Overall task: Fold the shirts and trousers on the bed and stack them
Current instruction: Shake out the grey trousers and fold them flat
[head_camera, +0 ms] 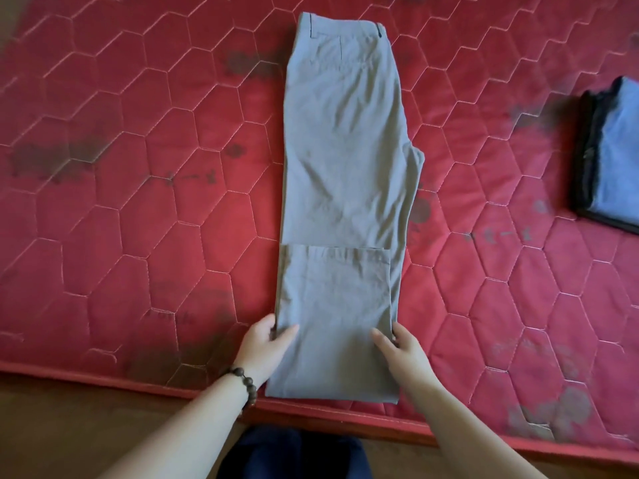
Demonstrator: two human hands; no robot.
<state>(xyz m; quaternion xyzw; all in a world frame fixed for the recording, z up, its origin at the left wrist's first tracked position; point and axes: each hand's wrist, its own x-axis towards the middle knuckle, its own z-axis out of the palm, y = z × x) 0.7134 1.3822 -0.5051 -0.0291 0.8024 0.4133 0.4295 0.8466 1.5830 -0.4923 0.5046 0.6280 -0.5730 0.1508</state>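
Head view: grey trousers (342, 160) lie lengthwise on the red quilted bed (138, 167), leg ends folded up over the lower part. The left hand (266, 344) pinches the folded part's left edge, thumb on top, and the right hand (397, 344) grips the right edge likewise. A folded stack of clothes (608, 157) sits well apart at the right.

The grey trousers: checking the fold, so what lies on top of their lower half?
The hem end lies folded back over the grey trousers; both hands, left hand and right hand, grip its edges. The layers beneath are covered.
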